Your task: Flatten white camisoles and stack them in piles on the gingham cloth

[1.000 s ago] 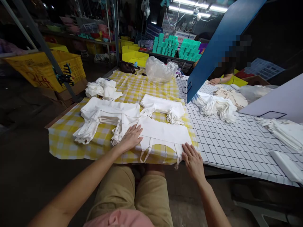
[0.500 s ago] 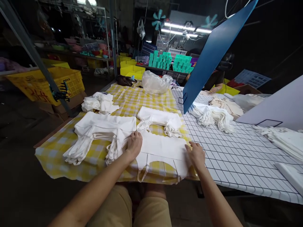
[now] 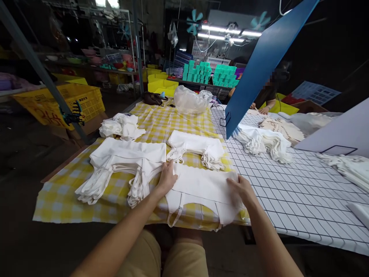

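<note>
A white strappy camisole [image 3: 203, 182] lies spread at the table's front edge, its hem away from me and its straps towards me. My left hand [image 3: 168, 177] pinches its far left corner. On the far right corner, my right hand [image 3: 242, 188] is closed with the thumb on top and the other fingers partly hidden; the cloth beside it is blurred and slightly lifted. Left of my left hand sits a stack of white camisoles [image 3: 128, 152]. Just beyond the spread camisole is a smaller stack of similar white garments [image 3: 196, 142].
A yellow checked cloth [image 3: 63, 200] covers my side; a white gridded cloth [image 3: 276, 192] lies right. Crumpled white fabric [image 3: 122, 126] and a clear plastic bag [image 3: 190, 100] lie farther back. A blue panel [image 3: 256, 69] leans upright. Another person's hands [image 3: 263, 110] are behind it.
My right hand has closed on the camisole's right corner, and that side has shifted and lifted a little. My left hand stays at the left corner, its fingers turned more upward.
</note>
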Demonstrator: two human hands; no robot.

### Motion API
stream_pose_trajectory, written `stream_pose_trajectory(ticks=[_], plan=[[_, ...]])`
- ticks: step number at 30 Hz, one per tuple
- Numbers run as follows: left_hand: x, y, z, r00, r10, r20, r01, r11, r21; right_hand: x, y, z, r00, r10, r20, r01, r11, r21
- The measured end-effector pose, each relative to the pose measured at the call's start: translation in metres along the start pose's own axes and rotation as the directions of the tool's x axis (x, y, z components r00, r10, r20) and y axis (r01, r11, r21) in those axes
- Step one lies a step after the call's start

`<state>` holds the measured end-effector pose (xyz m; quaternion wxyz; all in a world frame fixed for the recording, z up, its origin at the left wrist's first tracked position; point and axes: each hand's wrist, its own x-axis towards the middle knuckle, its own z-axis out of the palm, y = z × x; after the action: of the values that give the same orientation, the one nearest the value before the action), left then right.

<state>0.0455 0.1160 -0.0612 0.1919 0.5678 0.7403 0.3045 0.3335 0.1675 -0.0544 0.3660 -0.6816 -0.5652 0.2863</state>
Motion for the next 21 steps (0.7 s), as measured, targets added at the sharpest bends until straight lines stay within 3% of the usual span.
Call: stream_pose_trajectory(ticks=[3,8,12,16,19,21], plan=[[-0.004,0.002,-0.006,0.998,-0.01,0.056,0.008,0.999,0.035,-0.008,-0.008,-0.018,0.975,0.133,0.179,-0.128,0.991,-0.038],[-0.007,0.013,-0.012,0.999,-0.047,0.018,0.041,0.96,0.276,-0.01,-0.007,-0.024,0.985,0.149,0.091,-0.112,0.939,-0.325],[0.004,0.017,-0.016,0.985,-0.14,0.098,0.1,0.937,0.336,-0.009,-0.002,-0.02,0.985,0.119,0.122,-0.068,0.931,-0.359],[0.012,0.013,-0.022,0.964,-0.107,0.244,0.047,0.969,0.242,-0.014,-0.007,-0.027,0.976,0.141,0.168,-0.084,0.948,-0.308],[0.01,0.011,-0.032,0.956,-0.028,0.292,-0.017,0.989,0.15,-0.024,-0.019,-0.043,0.95,0.155,0.271,-0.126,0.985,-0.119],[0.009,0.013,-0.044,0.946,0.05,0.321,-0.049,0.999,-0.013,-0.029,-0.032,-0.058,0.932,0.133,0.337,-0.148,0.989,0.019]])
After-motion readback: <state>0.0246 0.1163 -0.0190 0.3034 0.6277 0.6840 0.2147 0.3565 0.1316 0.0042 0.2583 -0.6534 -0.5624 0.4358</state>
